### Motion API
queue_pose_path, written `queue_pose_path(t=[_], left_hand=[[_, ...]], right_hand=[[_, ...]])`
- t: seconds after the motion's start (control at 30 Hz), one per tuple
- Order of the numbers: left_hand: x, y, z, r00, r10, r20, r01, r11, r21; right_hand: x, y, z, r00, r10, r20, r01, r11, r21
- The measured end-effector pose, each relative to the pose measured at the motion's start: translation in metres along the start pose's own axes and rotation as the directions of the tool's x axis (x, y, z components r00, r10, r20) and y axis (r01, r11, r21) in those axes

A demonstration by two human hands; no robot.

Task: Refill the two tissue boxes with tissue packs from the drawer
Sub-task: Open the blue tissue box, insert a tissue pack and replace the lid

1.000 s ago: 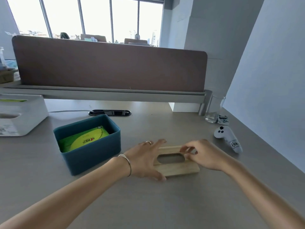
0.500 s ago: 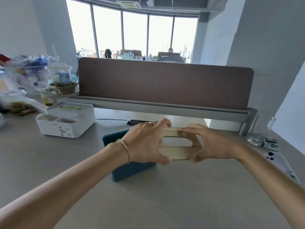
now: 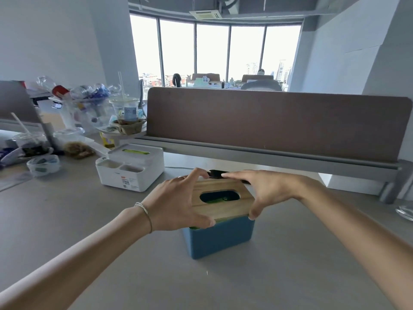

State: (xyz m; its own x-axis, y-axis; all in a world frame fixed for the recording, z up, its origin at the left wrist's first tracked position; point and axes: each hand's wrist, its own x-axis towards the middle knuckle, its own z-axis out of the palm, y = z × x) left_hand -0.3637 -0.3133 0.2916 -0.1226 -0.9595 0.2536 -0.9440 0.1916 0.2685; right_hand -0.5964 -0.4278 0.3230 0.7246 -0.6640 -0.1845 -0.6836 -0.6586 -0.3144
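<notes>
A blue tissue box [image 3: 220,237] stands on the grey desk in front of me. A wooden lid [image 3: 220,205] with an oval slot lies on top of it, slightly raised at the near edge. Green tissue pack [image 3: 214,200] shows through the slot. My left hand [image 3: 178,202] grips the lid's left side and my right hand [image 3: 263,191] grips its right side. A white tissue box [image 3: 131,166] with a green pack showing in its top slot stands to the left.
Plastic cups, bottles and bags [image 3: 89,113] crowd the desk's left end. A brown divider panel [image 3: 277,121] runs along the back. A glass [image 3: 405,211] sits at the right edge. A black cable port [image 3: 215,173] lies behind the blue box.
Both hands lifted the wooden lid off the desk, carried it left and brought it down onto the blue box. My view swung up and left.
</notes>
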Motion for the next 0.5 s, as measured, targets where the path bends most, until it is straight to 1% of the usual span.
queue_pose_path(t=[0.17, 0.3, 0.5], left_hand=[[-0.006, -0.010, 0.010, 0.998, -0.044, 0.051, 0.046, 0.998, -0.050], [-0.006, -0.014, 0.014, 0.995, -0.062, 0.084, 0.068, 0.995, -0.070], [-0.005, -0.016, 0.013, 0.989, -0.066, 0.129, 0.072, 0.997, -0.038]], right_hand=[[0.014, -0.002, -0.004, 0.997, 0.000, 0.071, 0.002, 1.000, -0.028], [0.020, 0.000, -0.006, 0.995, -0.013, 0.100, 0.016, 0.999, -0.028], [0.024, 0.007, -0.006, 0.991, -0.019, 0.132, 0.020, 1.000, 0.000]])
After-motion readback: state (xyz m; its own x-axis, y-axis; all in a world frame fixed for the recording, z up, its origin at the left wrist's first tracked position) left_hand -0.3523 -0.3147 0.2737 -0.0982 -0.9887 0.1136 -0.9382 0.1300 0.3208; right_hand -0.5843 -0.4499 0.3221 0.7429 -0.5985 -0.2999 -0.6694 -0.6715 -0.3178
